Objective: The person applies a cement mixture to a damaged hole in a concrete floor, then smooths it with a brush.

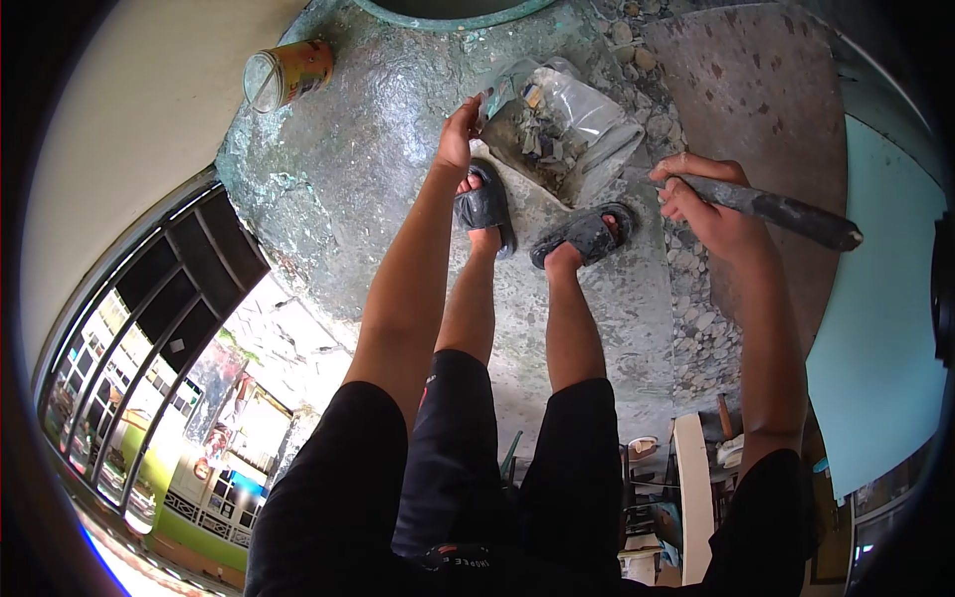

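Observation:
My left hand (pixel 459 134) pinches the top edge of a clear plastic bag (pixel 577 114) that lies open on the concrete floor and holds grey rubble. My right hand (pixel 701 204) is closed around the handle of a dark, mortar-caked trowel (pixel 786 211), whose blade points right, away from the bag. The trowel hovers over a strip of pebbles. Both my feet, in dark sandals (pixel 487 209), stand just below the bag.
A yellow tin can (pixel 288 73) lies on its side at the upper left. A band of pebbles (pixel 686 298) runs along a brown slab (pixel 756 90). A round green rim (pixel 448 15) is at the top. A light blue board (pixel 875 338) stands right.

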